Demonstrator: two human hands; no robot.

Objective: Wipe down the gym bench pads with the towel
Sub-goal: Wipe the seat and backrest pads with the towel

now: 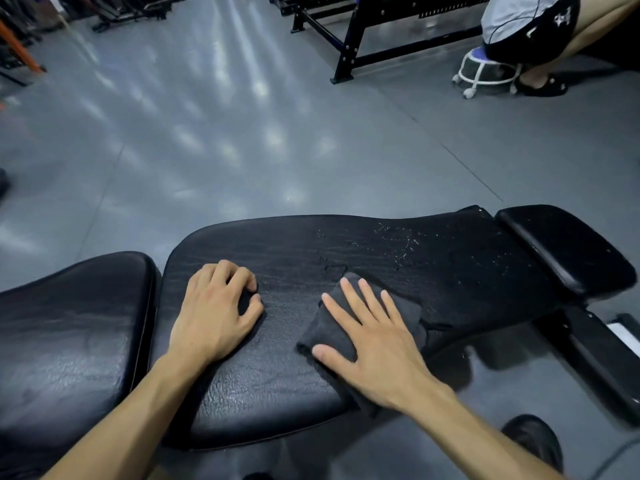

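Note:
A black gym bench lies across the bottom of the head view. Its long middle pad (311, 247) carries white specks and droplets towards its right end. A second pad (69, 323) sits to the left and a small pad (561, 251) to the right. A dark grey folded towel (332, 327) lies on the middle pad. My right hand (370, 334) presses flat on the towel with straight, spread fingers. My left hand (214, 310) rests on the bare pad left of the towel, fingers curled with the tips on the leather, holding nothing.
Grey glossy floor (207, 133) stretches beyond the bench. A black steel rack frame (346, 53) stands at the back right. Beside it a person sits on a small white wheeled stool (485, 74). More gym equipment lines the far left. My shoe (533, 441) shows at the lower right.

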